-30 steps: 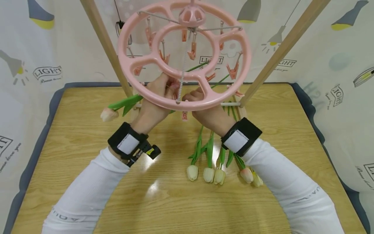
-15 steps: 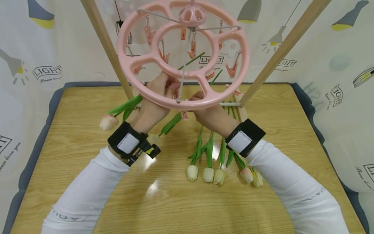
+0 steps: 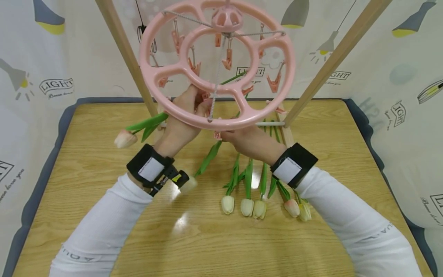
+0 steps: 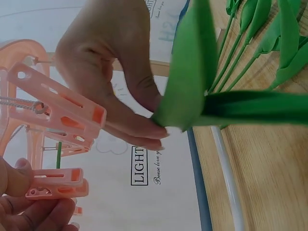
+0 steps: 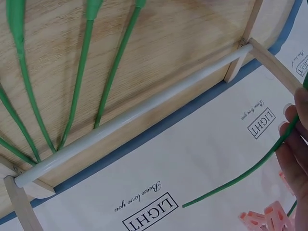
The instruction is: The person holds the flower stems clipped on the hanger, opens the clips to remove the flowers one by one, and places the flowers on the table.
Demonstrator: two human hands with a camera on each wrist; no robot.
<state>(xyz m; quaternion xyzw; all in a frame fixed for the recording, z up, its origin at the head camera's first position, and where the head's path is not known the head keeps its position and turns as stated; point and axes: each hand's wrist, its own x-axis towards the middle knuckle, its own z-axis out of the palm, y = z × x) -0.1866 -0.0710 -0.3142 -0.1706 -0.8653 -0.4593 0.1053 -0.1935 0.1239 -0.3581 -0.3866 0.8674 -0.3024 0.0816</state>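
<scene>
My left hand [image 3: 188,105] is under the near rim of the pink round hanger [image 3: 221,124]. It pinches a pink clothespin [image 4: 57,183], seen at lower left in the left wrist view. A pinkish tulip [image 3: 125,139] sticks out left of that hand; whether the hand or a clip holds it, I cannot tell. My right hand [image 3: 247,140], below the rim, pinches a white tulip [image 3: 209,157] where leaves meet stem. Its pale bloom [image 3: 188,185] points down, and its bare stem [image 5: 240,175] stretches beyond the fingers in the right wrist view. Another clothespin [image 4: 57,103] hangs near it.
Several tulips [image 3: 247,207] lie on the wooden table [image 3: 207,246], blooms toward me. A wooden frame with slanted posts [image 3: 337,57] and a white crossbar [image 5: 134,115] surrounds the hanger. More pink clothespins [image 3: 274,82] dangle from strings. A printed cloth [image 3: 380,96] stands behind.
My right hand has come slightly down and nearer with the white tulip. Its bloom now shows beside my left wrist, and its stem tip has moved left and down. My left hand barely moves.
</scene>
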